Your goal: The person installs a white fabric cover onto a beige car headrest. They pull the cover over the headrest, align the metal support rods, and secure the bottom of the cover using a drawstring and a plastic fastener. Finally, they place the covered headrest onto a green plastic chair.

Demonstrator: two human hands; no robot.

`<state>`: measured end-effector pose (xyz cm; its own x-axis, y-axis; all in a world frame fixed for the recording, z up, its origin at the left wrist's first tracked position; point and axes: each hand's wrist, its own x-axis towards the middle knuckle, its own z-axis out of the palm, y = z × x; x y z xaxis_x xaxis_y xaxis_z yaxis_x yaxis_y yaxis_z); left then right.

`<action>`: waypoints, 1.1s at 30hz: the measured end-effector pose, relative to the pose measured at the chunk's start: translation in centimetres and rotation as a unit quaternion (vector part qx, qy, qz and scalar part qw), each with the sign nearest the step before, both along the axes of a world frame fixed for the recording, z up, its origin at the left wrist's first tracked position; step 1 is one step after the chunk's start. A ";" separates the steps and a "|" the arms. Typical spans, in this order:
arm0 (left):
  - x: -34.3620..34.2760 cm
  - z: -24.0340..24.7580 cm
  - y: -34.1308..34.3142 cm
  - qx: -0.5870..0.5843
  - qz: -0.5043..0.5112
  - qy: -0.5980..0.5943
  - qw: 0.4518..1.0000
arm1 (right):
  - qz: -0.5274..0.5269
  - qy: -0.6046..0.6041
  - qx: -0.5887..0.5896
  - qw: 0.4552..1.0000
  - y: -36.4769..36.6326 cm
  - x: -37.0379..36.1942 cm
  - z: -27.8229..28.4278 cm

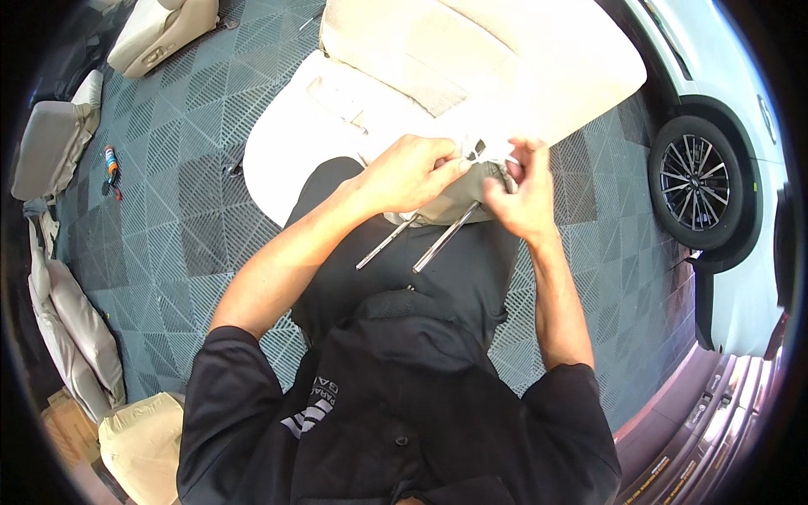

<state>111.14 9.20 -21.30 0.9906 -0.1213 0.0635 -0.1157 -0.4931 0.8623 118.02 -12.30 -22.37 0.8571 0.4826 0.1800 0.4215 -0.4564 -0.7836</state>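
A headrest (454, 202) in grey-beige material rests on my lap, its two metal posts (447, 236) pointing back toward me. Above its far side, my left hand (408, 174) pinches one end of a thin white strip (481, 155). The fingers of my right hand (526, 192) are curled at the strip's other end, and its thumb is bent over the headrest. Glare washes out the detail around the strip and fingertips. Just beyond both hands lies a large cream car seat (480, 50), very bright in the light.
A light blue car with a black-spoked wheel (694, 182) stands on the right. Cream seat parts (164, 34) lie along the left, with an orange-and-blue can (110, 162) on the grey tiled floor (194, 219). Long dark trim pieces (686, 421) are at the lower right.
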 end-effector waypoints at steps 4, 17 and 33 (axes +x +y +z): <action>1.2 -0.5 -1.1 -0.040 -0.001 -0.068 0.997 | 0.065 -0.220 -0.230 0.946 2.3 1.4 2.0; -8.5 -9.4 -4.0 -0.106 0.074 -0.172 0.977 | 0.261 -0.247 -0.385 0.850 6.8 7.0 0.1; -2.2 -7.5 -12.4 -0.400 0.175 -0.220 0.872 | 0.062 0.023 -0.201 0.977 4.5 3.0 -2.2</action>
<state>108.90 -3.18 -28.80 0.8165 0.4416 0.3719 -0.4846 0.1740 0.8572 121.06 -7.85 -24.59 0.7898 0.6078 -0.0826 0.4625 -0.6786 -0.5706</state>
